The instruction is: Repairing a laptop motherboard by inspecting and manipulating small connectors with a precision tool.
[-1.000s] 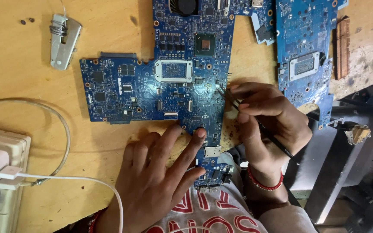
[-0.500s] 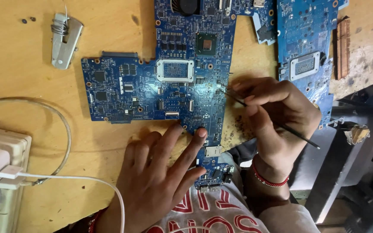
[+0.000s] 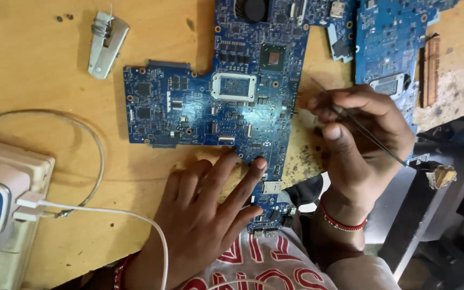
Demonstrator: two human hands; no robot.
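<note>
Bright even light, slight blur

A single head-worn camera looks almost straight down from above the person, close over the counter [image 3: 55, 70]. The left hand [image 3: 205, 215] and right hand [image 3: 361, 145] fill the lower middle of the view. Beyond the fingertips lies the blue circuit board [image 3: 232, 107]; the person's lap sits beneath the wrists.
</note>
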